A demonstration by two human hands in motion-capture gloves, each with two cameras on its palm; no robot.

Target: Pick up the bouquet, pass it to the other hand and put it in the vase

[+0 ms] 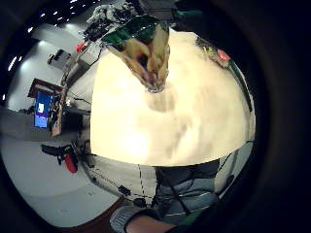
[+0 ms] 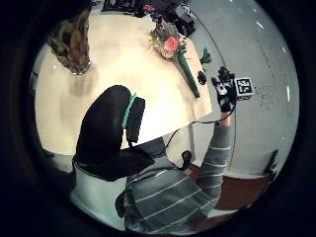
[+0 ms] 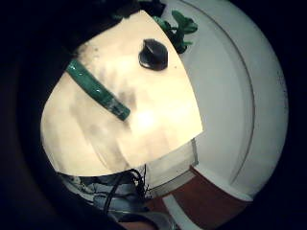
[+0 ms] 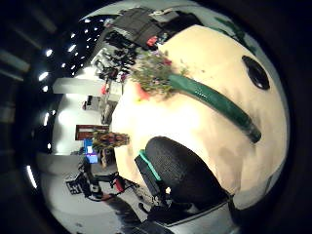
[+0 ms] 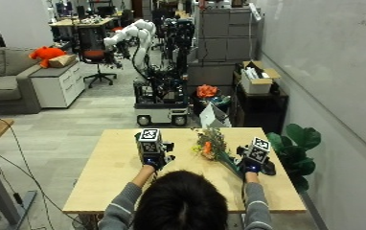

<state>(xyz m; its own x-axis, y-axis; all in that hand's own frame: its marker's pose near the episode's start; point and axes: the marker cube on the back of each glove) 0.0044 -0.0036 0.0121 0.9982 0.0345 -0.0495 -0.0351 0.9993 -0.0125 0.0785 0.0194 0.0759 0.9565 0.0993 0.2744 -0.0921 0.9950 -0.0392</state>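
Two hands above counter [image 5: 106, 184], holding nothing.
Left hand [image 5: 151, 159] near vase [image 2: 71, 42]; right hand [image 5: 252, 164] beside bouquet [image 5: 216, 146]; finger positions unclear.

The table [image 5: 106, 177] looked like pale, matt wood. The vase [image 1: 146, 51] had a glossy, mottled glazed look. The bouquet [image 4: 214, 105] had a smooth, shiny green wrapped stem.

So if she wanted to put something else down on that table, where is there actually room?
The table is bare along its left side, left of the left hand, and along the near edge. It is crowded on the right, where the bouquet, the right hand and a small black object sit together.
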